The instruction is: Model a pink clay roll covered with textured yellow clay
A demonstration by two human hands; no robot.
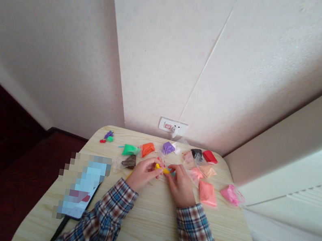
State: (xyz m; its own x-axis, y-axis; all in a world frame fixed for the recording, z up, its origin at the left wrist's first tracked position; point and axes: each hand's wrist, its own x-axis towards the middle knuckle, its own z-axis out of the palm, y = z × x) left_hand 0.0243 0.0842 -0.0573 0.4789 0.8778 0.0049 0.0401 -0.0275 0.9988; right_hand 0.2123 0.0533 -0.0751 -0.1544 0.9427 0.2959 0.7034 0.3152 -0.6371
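Note:
Both my hands meet over the middle of a pale wooden table. My left hand is closed, its fingertips pinching a small yellow piece of clay. My right hand is closed too and grips the other end of the same yellow piece, where a bit of teal shows. Around the hands lie small bags of clay: green, orange, purple, brown, black, red and a salmon one.
A phone lies at the table's left side. Small purple, green and red clay shapes sit at the far left corner. A pink bag lies near the right edge. A wall socket is behind the table; a white door panel stands to the right.

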